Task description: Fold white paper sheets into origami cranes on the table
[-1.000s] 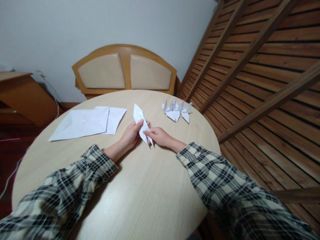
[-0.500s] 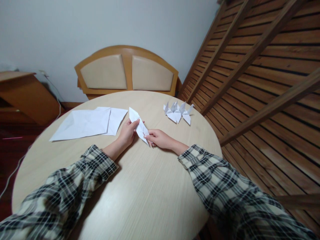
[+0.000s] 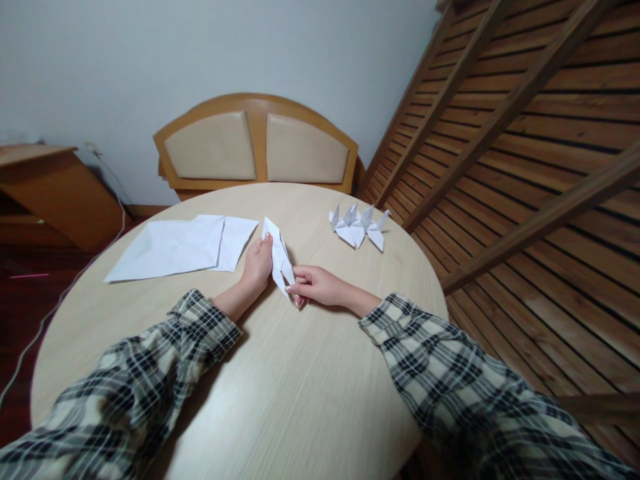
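Observation:
A slim folded piece of white paper (image 3: 279,257) is held above the table, its near end split into two narrow points. My left hand (image 3: 259,263) is closed on its left edge, thumb on the upper face. At the near end my right hand (image 3: 316,287) pinches one of the points between thumb and fingers. Several white paper cranes (image 3: 353,227) stand close together to the right of my hands. White paper sheets (image 3: 173,243) with crease marks lie overlapping on the left.
Everything rests on a round pale wooden table (image 3: 280,393). Behind it is a wooden headboard (image 3: 260,140) with cream panels. A slatted wooden wall (image 3: 525,167) slants along the right, and a brown cabinet (image 3: 55,193) stands at the left with a white cable (image 3: 50,310) near it.
The folded paper has turned more upright in my view, and a gap now shows between the two points at its near end. My right hand has shifted slightly down.

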Available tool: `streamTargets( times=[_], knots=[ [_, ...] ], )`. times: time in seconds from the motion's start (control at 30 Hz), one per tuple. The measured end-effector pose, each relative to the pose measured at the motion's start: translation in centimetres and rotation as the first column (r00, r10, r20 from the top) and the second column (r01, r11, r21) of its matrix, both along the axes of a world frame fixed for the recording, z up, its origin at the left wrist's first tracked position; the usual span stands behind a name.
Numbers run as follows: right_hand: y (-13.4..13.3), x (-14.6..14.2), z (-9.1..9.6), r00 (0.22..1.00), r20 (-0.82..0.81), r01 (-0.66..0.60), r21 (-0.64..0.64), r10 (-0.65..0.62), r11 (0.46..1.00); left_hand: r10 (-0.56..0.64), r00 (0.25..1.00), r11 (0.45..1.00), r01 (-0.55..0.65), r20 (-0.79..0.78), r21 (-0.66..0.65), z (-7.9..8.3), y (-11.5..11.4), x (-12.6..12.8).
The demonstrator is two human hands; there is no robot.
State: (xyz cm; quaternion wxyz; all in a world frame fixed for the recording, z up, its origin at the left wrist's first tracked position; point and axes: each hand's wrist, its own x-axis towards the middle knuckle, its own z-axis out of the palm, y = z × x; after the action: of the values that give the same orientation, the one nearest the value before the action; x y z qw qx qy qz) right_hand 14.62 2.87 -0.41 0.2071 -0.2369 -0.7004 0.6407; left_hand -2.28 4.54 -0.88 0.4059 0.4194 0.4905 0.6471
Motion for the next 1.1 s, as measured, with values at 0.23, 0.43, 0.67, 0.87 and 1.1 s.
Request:
streamTargets(
  times=[0.23, 0.43, 0.67, 0.87, 1.1],
  knots=[
    [0.0, 0.0, 0.0, 0.995, -0.011, 0.104, 0.042, -0.104, 0.994, -0.043, 0.996, 0.999, 0.043, -0.075, 0.009, -0.1, 0.0, -0.2],
    [0.8, -0.5, -0.5, 0.938, -0.113, 0.323, -0.051, -0.327, 0.945, -0.074, 0.979, 0.994, 0.087, -0.192, 0.060, -0.2, -0.2, -0.1],
    [1.4, -0.5, -0.9, 0.861, -0.201, 0.473, -0.026, -0.468, 0.881, -0.101, 0.939, 0.984, 0.142, -0.327, 0.105, 0.3, -0.9, 0.8],
    [1.7, -0.6, -1.1, 0.863, -0.228, 0.459, -0.022, -0.451, 0.888, -0.145, 0.906, 0.975, 0.198, -0.399, 0.097, 0.2, -1.0, 0.8],
    [2.2, -0.4, -2.0, 0.838, -0.234, 0.488, -0.086, -0.494, 0.869, -0.244, 0.895, 0.959, 0.280, -0.373, 0.043, 0.2, -1.1, 0.8]
  ],
)
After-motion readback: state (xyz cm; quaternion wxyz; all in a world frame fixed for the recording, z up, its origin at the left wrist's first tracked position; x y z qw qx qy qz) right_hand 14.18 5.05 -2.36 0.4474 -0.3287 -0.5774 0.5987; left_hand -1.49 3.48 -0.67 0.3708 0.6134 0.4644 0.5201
